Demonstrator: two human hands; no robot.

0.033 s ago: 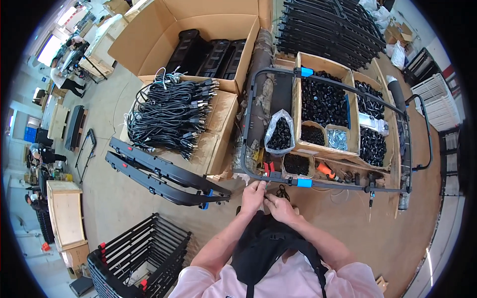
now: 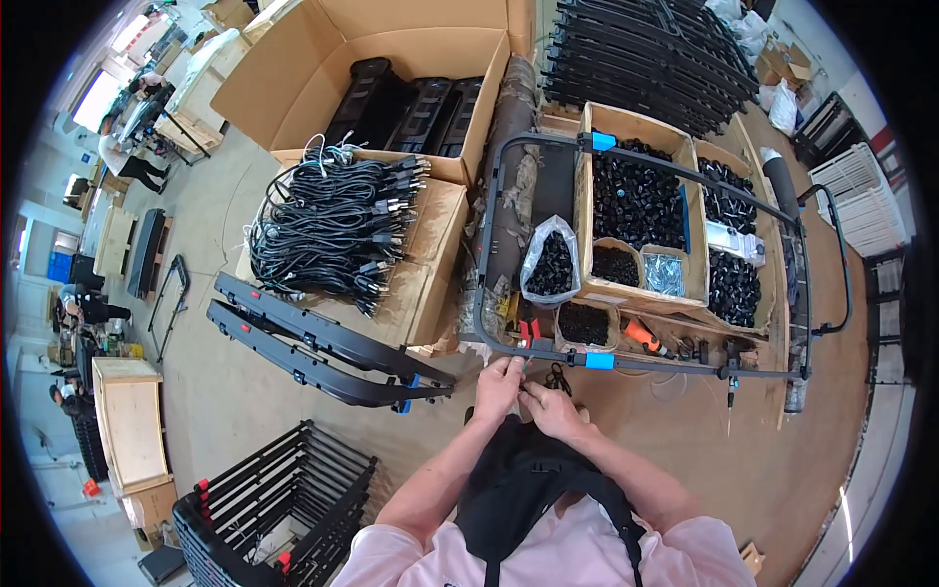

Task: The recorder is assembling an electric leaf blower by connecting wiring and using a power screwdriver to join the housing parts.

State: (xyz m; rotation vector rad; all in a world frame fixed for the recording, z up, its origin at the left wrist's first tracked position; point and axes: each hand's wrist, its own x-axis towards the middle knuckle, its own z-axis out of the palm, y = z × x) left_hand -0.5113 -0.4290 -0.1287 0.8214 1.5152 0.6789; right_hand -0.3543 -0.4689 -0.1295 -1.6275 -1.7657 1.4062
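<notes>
A person's bare hands meet at the near edge of a black tubular frame [image 2: 675, 368], which lies across the bench over a wooden bin [image 2: 696, 298] of black parts. The left hand [image 2: 497, 391] has its fingers bent and drawn together just beside the frame's near rail; whether they touch it cannot be told. The right hand [image 2: 555, 411], half curled, closes in from the other side. A tiny piece seems to show between the fingertips, too small to identify, and the hands' own backs hide whatever either one grips. Just beyond lie a red-handled tool [image 2: 529, 331], partly covered by the rail, and a tray [image 2: 587, 344] of small dark pieces; an orange-handled driver [image 2: 642, 337] rests to the right. A clear bag [image 2: 551, 262] of black parts stands near the bin. At left, cables [image 2: 328, 230] lie heaped before an open carton [image 2: 489, 110], its flaps cut off by the upper edge and its black contents partly concealed. Stacked black frames [image 2: 641, 64] run out of view above. Below left, a black rack [image 2: 256, 455] is cropped at the bottom. Distant workers [image 2: 122, 155] blur toward the dark rim.
</notes>
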